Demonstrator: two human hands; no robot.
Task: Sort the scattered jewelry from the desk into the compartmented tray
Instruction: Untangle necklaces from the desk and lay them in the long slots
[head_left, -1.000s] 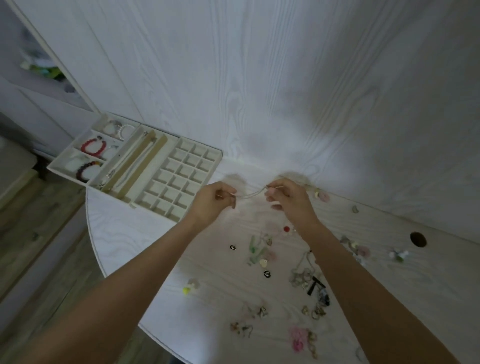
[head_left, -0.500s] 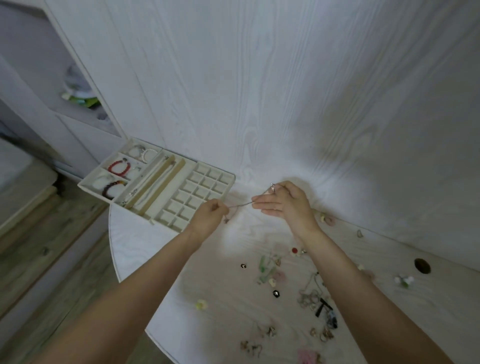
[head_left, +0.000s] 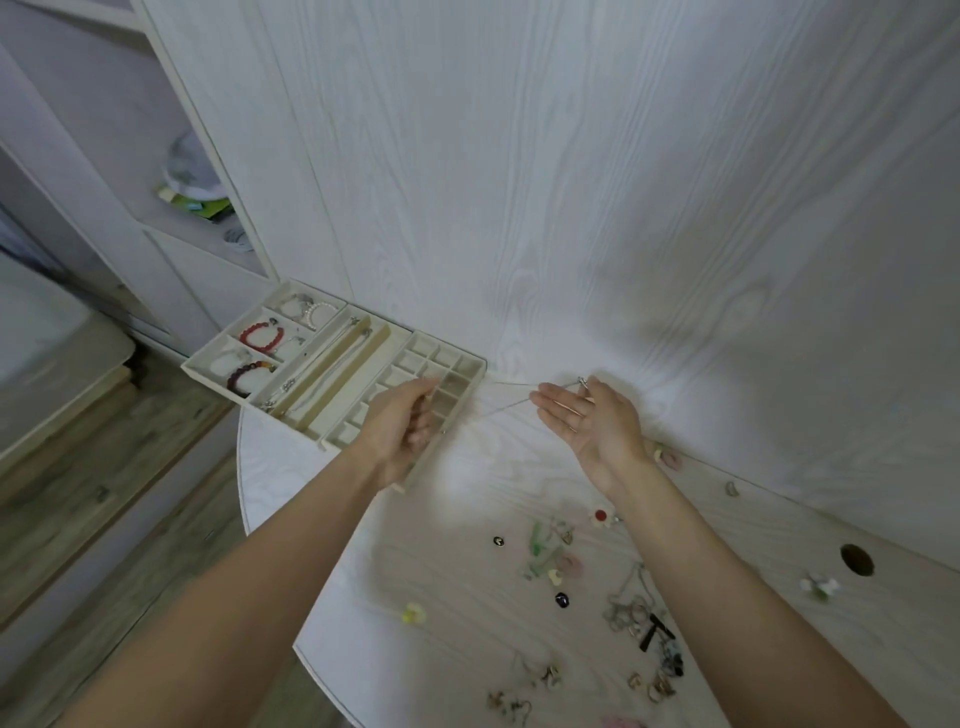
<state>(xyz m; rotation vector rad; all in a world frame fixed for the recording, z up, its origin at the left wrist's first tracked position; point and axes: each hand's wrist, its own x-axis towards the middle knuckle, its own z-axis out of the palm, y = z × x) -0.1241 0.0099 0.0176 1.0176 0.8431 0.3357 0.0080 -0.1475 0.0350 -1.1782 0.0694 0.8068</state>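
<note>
Resting on white desk (head_left: 415, 545): compartmented tray (head_left: 363, 415). Hovering above its small cells, left hand (head_left: 402, 434), pinching thin chain (head_left: 506, 408). Supporting the other end beside the tray, right hand (head_left: 592, 415), fingers straight, palm up.

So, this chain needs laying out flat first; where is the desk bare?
Bare desk lies between the tray and the scattered jewelry, under the chain held by the left hand and right hand. The near right is crowded.
</note>
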